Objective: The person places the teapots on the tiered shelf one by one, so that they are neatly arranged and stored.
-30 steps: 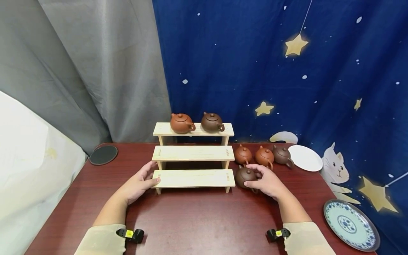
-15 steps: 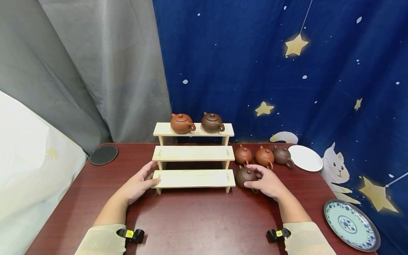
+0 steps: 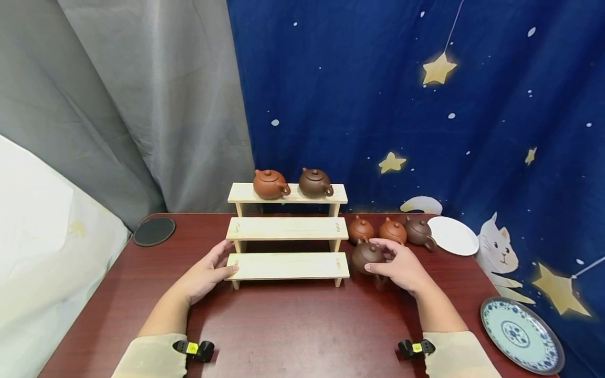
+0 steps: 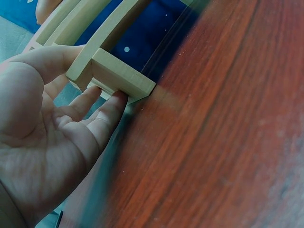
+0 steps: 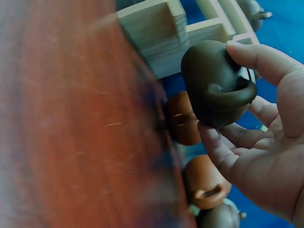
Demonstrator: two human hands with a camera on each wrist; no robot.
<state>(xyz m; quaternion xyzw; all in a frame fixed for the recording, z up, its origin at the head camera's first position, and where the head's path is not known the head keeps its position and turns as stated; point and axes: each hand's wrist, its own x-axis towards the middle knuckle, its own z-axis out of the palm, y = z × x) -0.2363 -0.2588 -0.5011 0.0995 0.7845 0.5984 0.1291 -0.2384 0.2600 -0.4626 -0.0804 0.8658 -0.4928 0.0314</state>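
Note:
My right hand [image 3: 402,268] grips a dark brown teapot [image 3: 365,257] just right of the wooden three-step stand [image 3: 288,265]. In the right wrist view, thumb and fingers hold the sides of this teapot [image 5: 206,71], whose handle faces the palm. Its base looks raised off the table. At the stand's left end, my left hand [image 3: 203,275] has its thumb on the lowest step. The left wrist view shows its fingers against the end leg [image 4: 123,73]. On the top step sit a reddish-brown teapot [image 3: 268,185] and a dark brown teapot [image 3: 314,182].
Behind the right hand stand two reddish-brown teapots [image 3: 361,230] and a dark one [image 3: 418,231], beside a white plate [image 3: 452,236]. A blue-patterned plate [image 3: 515,333] lies at the right edge. A black round mat [image 3: 154,231] lies at the back left.
My right hand has lifted the dark teapot slightly and shifted it a little to the right. The left hand stays on the stand.

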